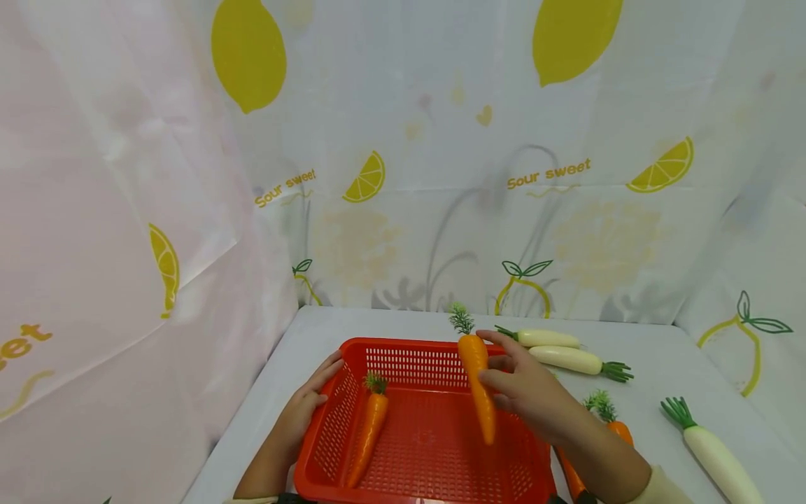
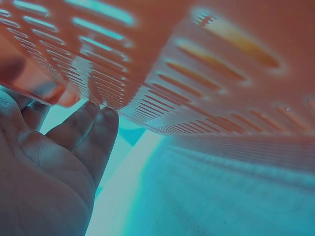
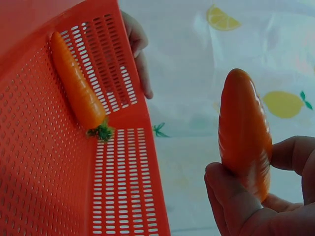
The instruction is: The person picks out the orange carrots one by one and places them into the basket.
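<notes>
Orange carrot (image 3: 244, 132) in right hand (image 1: 535, 392), head view only: 3 radishes (image 1: 569, 359)

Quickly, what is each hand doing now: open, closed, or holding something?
Left hand: open, resting against the red basket wall.
Right hand: closed, holding a carrot over the basket.

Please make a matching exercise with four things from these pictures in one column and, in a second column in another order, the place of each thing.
Things:
1. carrot with the right hand around it
2. second carrot
3. left hand
4. two white radishes

Places:
A. lying on the table beyond the basket's far right corner
B. lying inside the red basket, near its left wall
C. held above the basket
D. resting against the outside of the basket's left wall

Pairs: 1-C, 2-B, 3-D, 4-A
</notes>
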Demonstrator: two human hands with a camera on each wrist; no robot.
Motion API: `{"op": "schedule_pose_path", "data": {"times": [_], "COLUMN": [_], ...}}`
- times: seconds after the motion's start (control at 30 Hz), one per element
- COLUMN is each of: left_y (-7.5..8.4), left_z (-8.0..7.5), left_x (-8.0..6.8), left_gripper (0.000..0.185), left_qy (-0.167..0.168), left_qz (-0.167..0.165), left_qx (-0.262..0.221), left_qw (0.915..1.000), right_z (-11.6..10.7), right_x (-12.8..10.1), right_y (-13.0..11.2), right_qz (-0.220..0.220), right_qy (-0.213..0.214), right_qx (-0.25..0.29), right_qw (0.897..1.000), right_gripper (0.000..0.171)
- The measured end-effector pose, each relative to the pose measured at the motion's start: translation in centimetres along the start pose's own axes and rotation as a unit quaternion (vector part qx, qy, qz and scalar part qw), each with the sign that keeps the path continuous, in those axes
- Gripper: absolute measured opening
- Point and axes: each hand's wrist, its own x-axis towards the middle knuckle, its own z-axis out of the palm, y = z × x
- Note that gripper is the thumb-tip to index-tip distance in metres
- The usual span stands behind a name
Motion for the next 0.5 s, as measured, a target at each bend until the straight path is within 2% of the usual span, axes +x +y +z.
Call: {"op": "schedule_pose_path", "data": {"times": [0.33,0.5], "left_y": [-0.1,-0.4], "left_z": [-0.1,-0.3], "left_x": [0.1,0.1], "left_gripper": [0.071,0.072], "left_qy": [0.003,-0.006], "left_qz": [0.0,0.011], "left_qx": [0.0,0.014], "left_qw": [1.0,0.9998], "right_z": [1.0,1.8], "right_x": [1.0,1.5], "right_y": [-0.4,-0.6], "right_qz": [0.002,0.004], "right_qy": [-0.021,-0.03], "right_qx": [0.023,0.025], "right_qw": [1.0,0.999], "right_gripper": [0.065,0.063]}}
